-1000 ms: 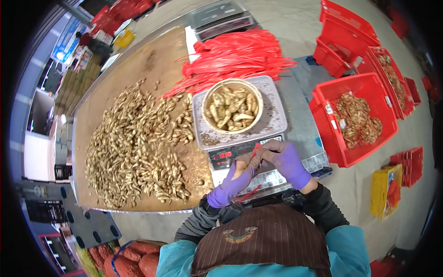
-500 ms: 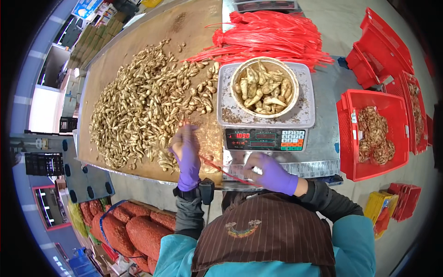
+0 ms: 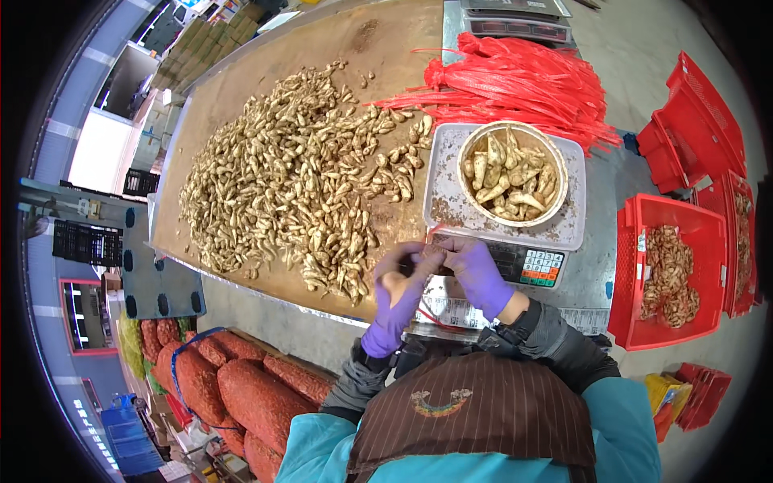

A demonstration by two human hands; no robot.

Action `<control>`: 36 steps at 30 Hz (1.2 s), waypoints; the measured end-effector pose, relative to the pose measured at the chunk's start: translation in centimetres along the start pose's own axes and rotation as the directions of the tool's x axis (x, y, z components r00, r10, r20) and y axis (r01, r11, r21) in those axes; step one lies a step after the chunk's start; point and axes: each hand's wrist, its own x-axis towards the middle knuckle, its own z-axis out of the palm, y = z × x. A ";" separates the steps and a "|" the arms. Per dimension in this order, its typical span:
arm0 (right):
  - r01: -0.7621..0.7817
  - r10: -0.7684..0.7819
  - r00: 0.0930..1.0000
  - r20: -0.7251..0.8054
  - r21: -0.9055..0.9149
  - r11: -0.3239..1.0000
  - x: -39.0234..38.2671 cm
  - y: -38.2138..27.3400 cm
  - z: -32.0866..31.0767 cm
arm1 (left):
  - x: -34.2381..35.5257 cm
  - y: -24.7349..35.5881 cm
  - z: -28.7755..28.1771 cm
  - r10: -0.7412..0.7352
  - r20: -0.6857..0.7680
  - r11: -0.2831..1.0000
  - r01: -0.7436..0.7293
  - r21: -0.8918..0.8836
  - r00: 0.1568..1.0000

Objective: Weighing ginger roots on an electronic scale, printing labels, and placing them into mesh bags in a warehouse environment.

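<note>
My left hand [image 3: 400,298] and my right hand [image 3: 475,275], both in purple gloves, meet over the table's front edge, before the scale. Their fingertips pinch together on a thin red strip of netting [image 3: 439,320], which hangs in a curve below them; a bit of red also shows above the fingers. The scale [image 3: 538,268] has its display partly hidden by my right hand. On its tray [image 3: 441,177] stands a round white tub [image 3: 555,211] holding tan, tapered root-like pieces [image 3: 515,173]. A large heap of the same pieces [image 3: 274,177] spreads to the left of my hands.
Behind the scale lies a pile of red netting strips [image 3: 523,84], with a second scale [image 3: 515,24] beyond. Red crates [image 3: 628,274] stand at the right, one holding filled net bags [image 3: 668,274]. Stuffed red sacks [image 3: 258,394] lie below the table at the left.
My hands were apart with the red strip stretched between them; now they are together at the fingertips. My left hand moved right. The whole view shifted, so the scale and tub sit further right.
</note>
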 end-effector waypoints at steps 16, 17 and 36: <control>-0.316 -0.230 0.851 0.472 0.811 0.492 -0.7 0.8 -5.7 | 1.9 -3.7 -3.9 -0.196 0.383 0.348 0.429 -0.834 0.903; -0.208 -0.089 0.888 0.450 0.568 0.796 -1.7 -0.1 -5.4 | 2.5 -3.3 -5.3 -0.227 0.376 0.344 0.435 -0.832 0.899; 0.283 -0.437 0.870 -0.228 -0.495 0.822 -10.9 -8.1 -15.1 | 9.6 2.6 8.4 -0.340 0.520 0.872 0.470 -0.137 0.784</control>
